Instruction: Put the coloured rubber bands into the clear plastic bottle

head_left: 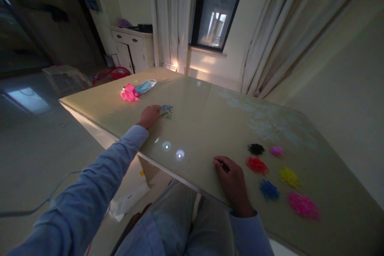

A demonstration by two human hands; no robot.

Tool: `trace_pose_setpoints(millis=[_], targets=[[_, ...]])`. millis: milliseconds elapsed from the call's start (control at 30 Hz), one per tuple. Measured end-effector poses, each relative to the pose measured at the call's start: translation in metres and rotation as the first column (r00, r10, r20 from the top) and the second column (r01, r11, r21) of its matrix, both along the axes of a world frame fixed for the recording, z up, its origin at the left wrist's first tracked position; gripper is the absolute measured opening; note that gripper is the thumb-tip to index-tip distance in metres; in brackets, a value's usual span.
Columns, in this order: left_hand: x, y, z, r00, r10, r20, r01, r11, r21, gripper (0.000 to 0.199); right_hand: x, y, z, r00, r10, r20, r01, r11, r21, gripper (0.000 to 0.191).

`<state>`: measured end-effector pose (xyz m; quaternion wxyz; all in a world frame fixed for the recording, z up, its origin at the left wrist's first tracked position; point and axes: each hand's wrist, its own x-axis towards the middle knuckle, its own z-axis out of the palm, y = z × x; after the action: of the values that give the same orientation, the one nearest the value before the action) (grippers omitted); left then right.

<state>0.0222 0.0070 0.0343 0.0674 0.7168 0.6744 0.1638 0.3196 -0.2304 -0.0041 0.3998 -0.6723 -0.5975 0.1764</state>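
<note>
My left hand [150, 116] reaches across the table to a small mixed pile of coloured strands, perhaps rubber bands [167, 111]. Its curled fingertips touch the pile's left edge; anything pinched in them is hidden. Near the front edge my right hand [231, 180] rests with thumb and fingers closed together, and what they hold, if anything, does not show. To its right lie sorted heaps of similar strands: black [256, 149], red [257, 165], blue [269, 190], yellow [289, 177], deep pink [304, 205] and a small light-pink heap [277, 151].
At the table's far left, crumpled pink paper [130, 93] lies against a blue face mask [146, 87]. The glossy tabletop [207, 116] has whitish smears at right. Beyond stand a white cabinet [141, 50], curtains [172, 16] and a window. A cable [54, 192] runs at lower left.
</note>
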Motion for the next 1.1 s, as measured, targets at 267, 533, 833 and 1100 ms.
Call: trace_pose_setpoints(millis=[267, 533, 833, 1100], targets=[[0.009, -0.039, 0.011, 0.966, -0.157, 0.206, 0.112, 0.971, 0.213, 0.032, 0.0, 0.001, -0.002, 1.0, 0.004, -0.016, -0.003, 1.0, 0.021, 0.031], [0.08, -0.13, 0.009, 0.52, -0.381, 0.765, 0.307, 0.918, 0.249, 0.031, -0.001, 0.0, -0.005, 1.0, 0.01, -0.007, -0.009, 0.999, 0.037, 0.025], [0.157, -0.196, 0.003, 0.141, -0.209, 0.968, 0.502, 0.857, 0.111, 0.043, -0.008, 0.0, -0.002, 0.998, -0.027, 0.061, 0.026, 0.999, 0.019, 0.024], [0.179, -0.208, 0.009, 0.168, -0.223, 0.96, 0.58, 0.81, 0.086, 0.034, -0.005, 0.007, -0.013, 0.983, 0.025, 0.184, -0.018, 0.999, -0.044, 0.025]])
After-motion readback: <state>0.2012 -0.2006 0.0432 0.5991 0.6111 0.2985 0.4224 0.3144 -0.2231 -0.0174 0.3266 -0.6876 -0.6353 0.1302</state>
